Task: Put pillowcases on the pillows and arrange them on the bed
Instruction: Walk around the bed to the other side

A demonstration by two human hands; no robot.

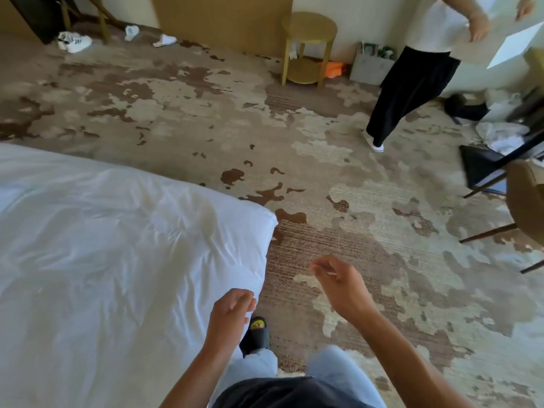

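Observation:
The bed [112,260], covered in a white wrinkled duvet, fills the left half of the view, and its corner points toward the carpet. My left hand [231,312] hovers at the bed's near right edge with loosely curled fingers and holds nothing. Over the carpet, right of the bed corner, my right hand [338,279] is empty too, its fingers relaxed and apart. No pillow or pillowcase shows on the bed. A crumpled pile of white linen [500,135] lies on the floor at the far right.
Another person [418,72] in a white top and dark trousers stands at the upper right. A round wooden side table [309,45] is by the wall, a dark chair [494,169] and a tan chair [527,201] at the right. Shoes [73,41] lie at the far left.

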